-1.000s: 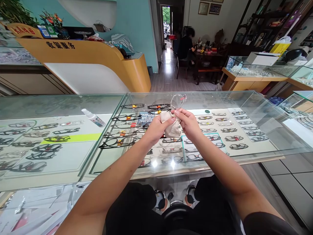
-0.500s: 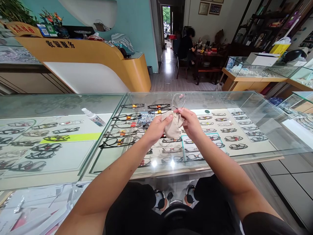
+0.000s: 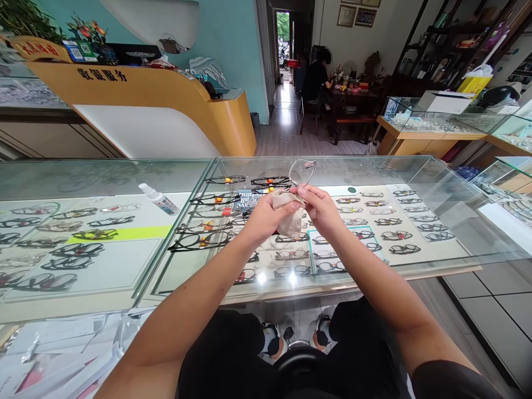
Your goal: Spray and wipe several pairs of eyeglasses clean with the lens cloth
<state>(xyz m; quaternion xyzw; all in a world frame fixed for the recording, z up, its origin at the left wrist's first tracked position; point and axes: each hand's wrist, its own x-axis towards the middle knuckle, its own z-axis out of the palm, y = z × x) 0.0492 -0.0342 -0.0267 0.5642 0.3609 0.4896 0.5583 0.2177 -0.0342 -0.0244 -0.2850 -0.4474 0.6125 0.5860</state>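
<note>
Above the glass display counter (image 3: 436,166) I hold a pair of clear-framed glasses (image 3: 302,172) and a beige cleaning cloth (image 3: 290,219). My left hand (image 3: 266,216) is closed on the cloth, pinching it against the lower part of the glasses. My right hand (image 3: 322,210) is closed on the frame just under the lens that sticks up. The cloth hangs down between both hands. Part of the glasses is hidden by the cloth and my fingers.
Several black-framed glasses (image 3: 199,241) lie on the glass to the left of my hands, and rows of frames sit inside the case. A small spray bottle (image 3: 159,200) lies on the left counter. An orange service desk (image 3: 166,100) stands beyond. A person sits at a far table (image 3: 316,77).
The cloth in my left hand shifted slightly up over the glasses and back down. The glasses tilted a little. Both hands stay in the same place.
</note>
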